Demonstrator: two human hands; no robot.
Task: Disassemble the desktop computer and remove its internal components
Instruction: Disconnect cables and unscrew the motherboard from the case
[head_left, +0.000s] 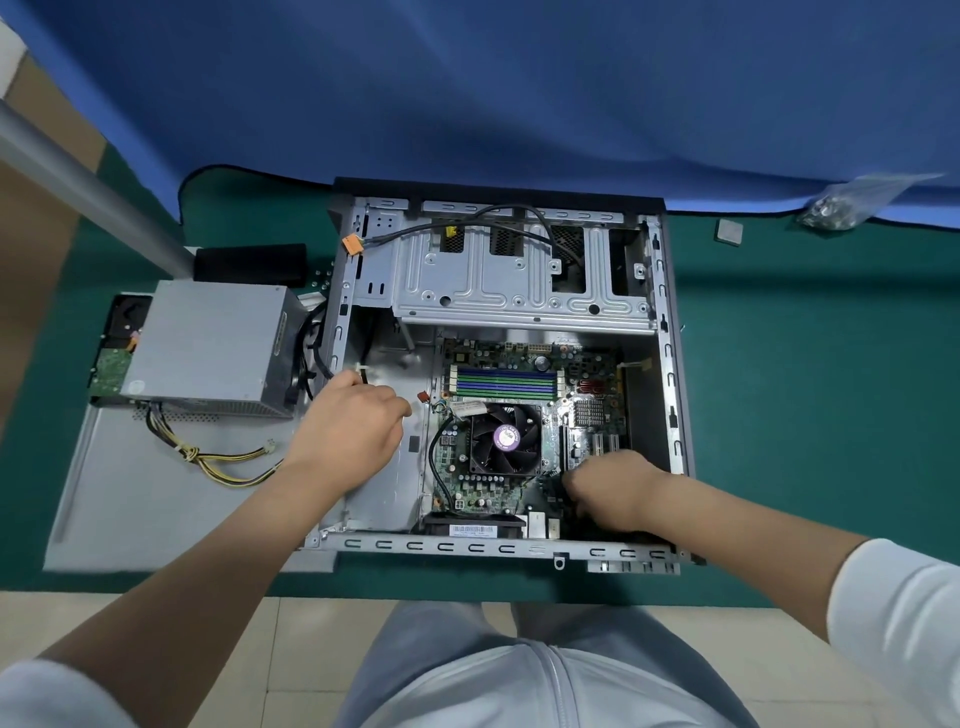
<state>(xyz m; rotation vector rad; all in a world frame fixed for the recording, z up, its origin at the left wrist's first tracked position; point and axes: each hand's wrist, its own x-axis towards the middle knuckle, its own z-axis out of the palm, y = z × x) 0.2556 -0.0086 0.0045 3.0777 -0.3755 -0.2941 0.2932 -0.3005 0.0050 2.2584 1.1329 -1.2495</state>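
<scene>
Two bare hands reach into the open grey sheet-metal computer case (670, 364) lying flat at table centre. Left hand (348, 423), at nine o'clock of the round black cooler fan (505, 439), curls loosely above bare steel; whether it holds anything cannot be told. Right hand (613, 486), at four o'clock, curls against the green motherboard (470, 496); its grip is hidden. A boxy grey power supply (208, 345) rests outside, left.

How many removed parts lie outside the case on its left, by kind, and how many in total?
Power supply: 1
Hard drive: 1
Side panel: 1
Black block, kind unclear: 1
Total: 4
</scene>
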